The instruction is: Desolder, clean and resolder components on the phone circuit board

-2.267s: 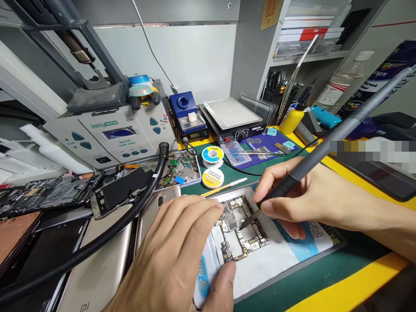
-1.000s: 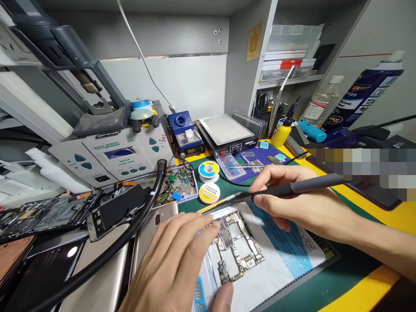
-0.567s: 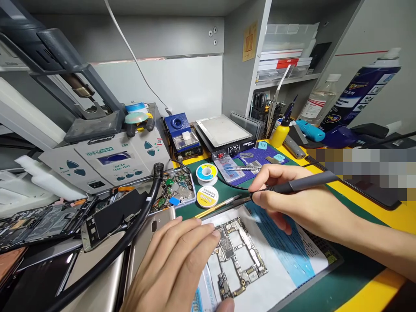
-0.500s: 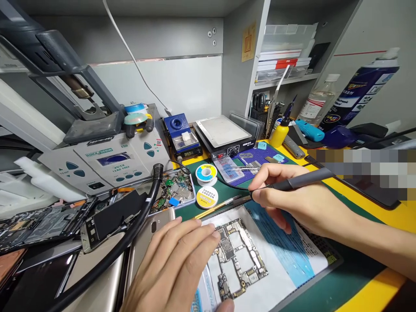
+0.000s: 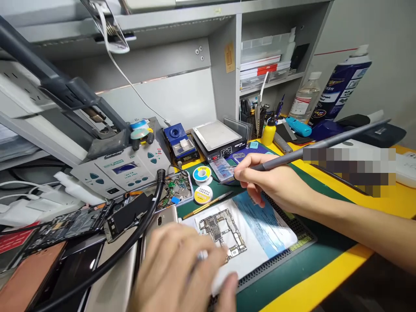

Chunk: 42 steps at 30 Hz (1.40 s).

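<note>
My left hand (image 5: 178, 264), blurred by motion, hovers at the lower left with fingers bent and thumb apart. Its fingertips overlap the near edge of a phone motherboard (image 5: 216, 229); contact cannot be made out. The board lies on a white and blue printed sheet (image 5: 269, 225). Beyond the board, my right hand (image 5: 273, 182) is closed around a slim, dark grey pen-shaped tool (image 5: 286, 158), whose back end points up to the right. The tool's front end at the fingertips is hard to see. A gold-coloured slim tool (image 5: 204, 206) lies past the sheet's far edge.
Behind stand a hot air station (image 5: 126, 173), a blue soldering stand (image 5: 177, 134) and a heating plate (image 5: 217, 132). A solder spool (image 5: 202, 174) and round tin (image 5: 203, 195) sit mid-table. Phone parts (image 5: 74, 229) and a black hose (image 5: 130, 247) crowd the left.
The head view has shifted, showing more shelf above. My left hand has bent its fingers and moved toward the board's near edge. My right hand keeps its tool, now tilted with its back end higher.
</note>
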Available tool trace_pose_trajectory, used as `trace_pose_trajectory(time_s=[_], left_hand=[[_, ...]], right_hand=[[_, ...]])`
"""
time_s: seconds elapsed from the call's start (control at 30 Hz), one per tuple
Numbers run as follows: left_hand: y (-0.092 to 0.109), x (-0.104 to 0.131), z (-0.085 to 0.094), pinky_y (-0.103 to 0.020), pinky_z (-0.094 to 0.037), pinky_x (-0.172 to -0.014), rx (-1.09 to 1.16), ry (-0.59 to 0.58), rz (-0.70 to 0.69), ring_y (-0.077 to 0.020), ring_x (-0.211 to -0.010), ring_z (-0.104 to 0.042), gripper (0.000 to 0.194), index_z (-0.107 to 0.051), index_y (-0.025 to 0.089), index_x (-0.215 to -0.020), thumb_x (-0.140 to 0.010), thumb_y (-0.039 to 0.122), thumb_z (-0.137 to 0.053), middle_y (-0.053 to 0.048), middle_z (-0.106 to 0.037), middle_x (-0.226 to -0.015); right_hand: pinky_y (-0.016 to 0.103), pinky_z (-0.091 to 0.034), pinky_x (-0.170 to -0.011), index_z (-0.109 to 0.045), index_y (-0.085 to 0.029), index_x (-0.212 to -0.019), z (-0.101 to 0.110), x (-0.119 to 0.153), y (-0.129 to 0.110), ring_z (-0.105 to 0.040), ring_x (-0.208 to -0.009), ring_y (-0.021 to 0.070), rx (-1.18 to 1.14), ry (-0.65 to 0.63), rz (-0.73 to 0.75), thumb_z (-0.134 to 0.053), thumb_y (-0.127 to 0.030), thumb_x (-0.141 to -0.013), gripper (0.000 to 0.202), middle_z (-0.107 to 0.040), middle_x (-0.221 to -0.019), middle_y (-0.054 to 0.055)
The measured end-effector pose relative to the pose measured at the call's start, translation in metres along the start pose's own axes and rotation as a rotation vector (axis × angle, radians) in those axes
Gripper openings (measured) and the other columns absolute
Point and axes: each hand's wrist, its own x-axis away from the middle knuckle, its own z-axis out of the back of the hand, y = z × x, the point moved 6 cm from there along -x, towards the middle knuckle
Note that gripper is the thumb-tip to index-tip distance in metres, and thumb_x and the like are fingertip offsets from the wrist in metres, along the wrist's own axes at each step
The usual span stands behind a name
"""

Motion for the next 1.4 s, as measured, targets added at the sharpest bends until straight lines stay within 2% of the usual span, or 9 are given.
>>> trace_pose_trajectory(time_s=[0.1,0.2,0.43,0.6,0.83,0.97,1.13,1.23,1.4], left_hand=[[-0.017,-0.013,0.006,-0.045,-0.053,-0.100,0.048,-0.157,0.157,-0.0258,-0.120,-0.063,0.037,-0.060,0.022,-0.131,-0.096,0.022,-0.070,-0.008,-0.073,-0.126],[-0.021,-0.021,0.002,-0.050,-0.055,-0.096,0.099,-0.317,0.204,-0.0287,-0.114,-0.066,0.035,-0.062,0.023,-0.132,-0.097,0.028,-0.067,-0.008,-0.074,-0.126],[-0.017,-0.028,-0.007,-0.057,-0.057,-0.098,0.100,-0.425,0.260,-0.0325,-0.110,-0.068,0.037,-0.068,0.020,-0.127,-0.091,0.028,-0.066,-0.011,-0.075,-0.122],[-0.018,-0.034,-0.012,-0.056,-0.060,-0.097,0.092,-0.462,0.319,-0.0324,-0.109,-0.069,0.052,-0.063,0.017,-0.133,-0.082,0.027,-0.064,-0.012,-0.071,-0.119],[-0.017,-0.039,-0.010,-0.050,-0.063,-0.096,0.052,-0.480,0.366,-0.0310,-0.106,-0.072,0.053,-0.065,0.020,-0.130,-0.078,0.029,-0.068,-0.011,-0.072,-0.116],[-0.021,-0.035,0.002,-0.049,-0.065,-0.094,0.025,-0.444,0.394,-0.0312,-0.106,-0.075,0.054,-0.065,0.021,-0.126,-0.072,0.027,-0.071,-0.010,-0.073,-0.117],[-0.025,-0.034,0.021,-0.047,-0.064,-0.100,0.014,-0.369,0.450,-0.0284,-0.112,-0.075,0.058,-0.055,0.023,-0.137,-0.080,0.027,-0.069,-0.008,-0.073,-0.122],[-0.009,-0.050,0.010,-0.049,-0.063,-0.102,0.058,-0.367,0.424,-0.0283,-0.114,-0.073,0.062,-0.052,0.021,-0.140,-0.082,0.030,-0.071,-0.010,-0.071,-0.125],[0.023,-0.085,-0.037,-0.052,-0.059,-0.103,0.135,-0.423,0.303,-0.0283,-0.118,-0.068,0.058,-0.059,0.020,-0.139,-0.091,0.044,-0.080,-0.010,-0.068,-0.129]], right_hand=[[0.020,-0.043,-0.032,-0.075,-0.021,-0.091,0.000,-0.002,-0.002,-0.063,-0.039,0.0116,0.043,-0.055,0.041,-0.082,-0.039,-0.086,0.020,-0.080,-0.075,0.000],[0.019,-0.044,-0.034,-0.080,-0.019,-0.093,0.000,-0.005,-0.005,-0.067,-0.041,0.0116,0.108,-0.143,0.081,-0.079,-0.044,-0.095,0.026,-0.085,-0.084,0.005],[0.015,-0.041,-0.037,-0.074,-0.014,-0.110,0.003,-0.012,-0.009,-0.062,-0.049,0.0067,0.145,-0.157,0.023,-0.074,-0.027,-0.106,0.013,-0.076,-0.084,-0.001],[0.019,-0.051,-0.046,-0.071,-0.015,-0.116,0.004,-0.014,-0.006,-0.063,-0.056,0.0084,0.104,-0.170,-0.015,-0.071,-0.031,-0.108,0.018,-0.073,-0.088,-0.002],[0.024,-0.057,-0.054,-0.071,-0.016,-0.119,0.010,-0.019,-0.006,-0.066,-0.063,0.0109,0.041,-0.175,-0.013,-0.071,-0.035,-0.108,0.021,-0.073,-0.094,0.000],[0.025,-0.059,-0.057,-0.071,-0.016,-0.119,0.010,-0.019,-0.007,-0.068,-0.067,0.0120,0.013,-0.180,-0.013,-0.071,-0.035,-0.108,0.022,-0.074,-0.096,0.001],[0.026,-0.061,-0.059,-0.071,-0.016,-0.120,0.014,-0.019,-0.011,-0.069,-0.069,0.0129,-0.016,-0.144,-0.007,-0.071,-0.035,-0.108,0.022,-0.074,-0.099,0.002],[0.032,-0.065,-0.069,-0.071,-0.017,-0.125,0.021,-0.021,-0.012,-0.074,-0.081,0.0169,-0.024,-0.093,0.004,-0.071,-0.036,-0.108,0.026,-0.076,-0.109,0.005],[0.041,-0.067,-0.081,-0.070,-0.018,-0.131,0.027,-0.030,-0.006,-0.076,-0.095,0.0219,-0.002,-0.040,0.000,-0.072,-0.038,-0.107,0.031,-0.075,-0.121,0.008]])
